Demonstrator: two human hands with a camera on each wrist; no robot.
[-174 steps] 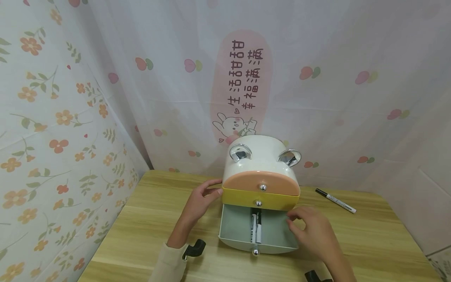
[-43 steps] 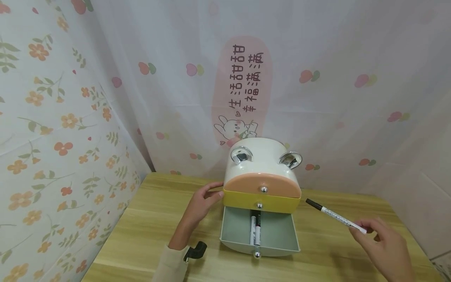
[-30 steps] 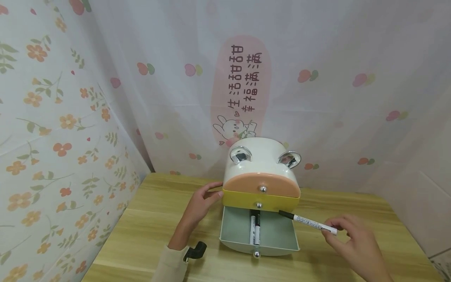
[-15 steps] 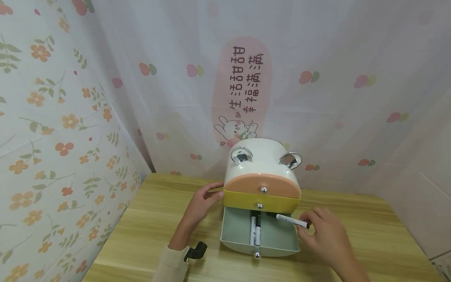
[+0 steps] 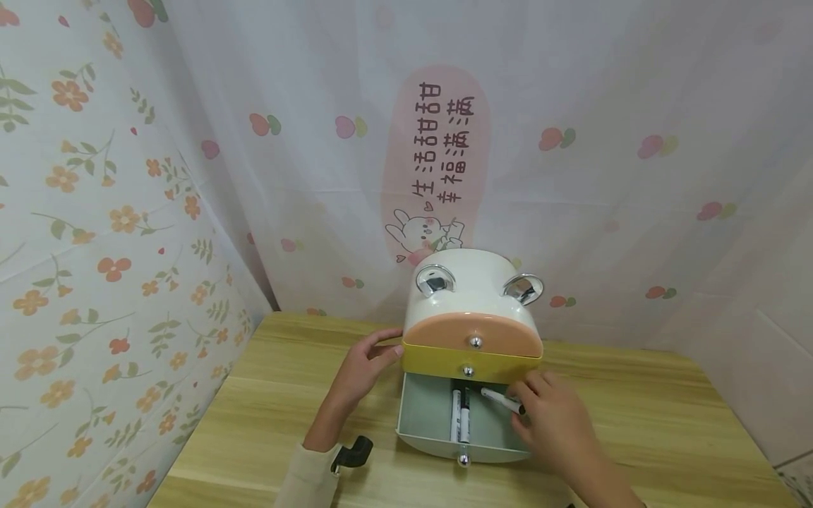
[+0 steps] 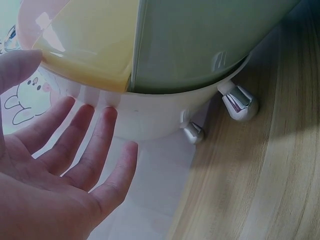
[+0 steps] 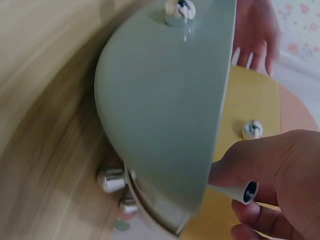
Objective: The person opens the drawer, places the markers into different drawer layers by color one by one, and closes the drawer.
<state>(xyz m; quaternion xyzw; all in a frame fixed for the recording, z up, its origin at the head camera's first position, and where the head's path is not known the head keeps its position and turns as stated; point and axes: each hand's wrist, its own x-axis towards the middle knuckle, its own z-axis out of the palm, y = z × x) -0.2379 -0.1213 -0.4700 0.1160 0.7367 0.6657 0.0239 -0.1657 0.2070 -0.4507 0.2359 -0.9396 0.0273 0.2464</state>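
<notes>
A small white chest of drawers (image 5: 470, 293) stands on the wooden table with its green bottom drawer (image 5: 422, 409) pulled out. Two whiteboard markers lie side by side in it, a left marker (image 5: 455, 418) and a right marker (image 5: 466, 422). My right hand (image 5: 559, 420) pinches another whiteboard marker (image 5: 498, 398) over the drawer's right side, its far end pointing inward. In the right wrist view, the marker's round end (image 7: 251, 192) pokes out between thumb and fingers. My left hand (image 5: 357, 368) steadies the chest's left side; the left wrist view shows its fingers (image 6: 102, 132) extended against the white shell.
Above the green drawer, the yellow drawer (image 5: 432, 360) and orange drawer (image 5: 444, 333) are pushed in, each with a round silver knob. Two shiny ring-shaped pieces stick up from the top. A printed curtain (image 5: 305, 212) hangs right behind the table (image 5: 254, 423).
The right hand went to the table's right side, picked up the marker lying there, and carried it left over the green drawer, turning it on the way. The left hand has stayed put.
</notes>
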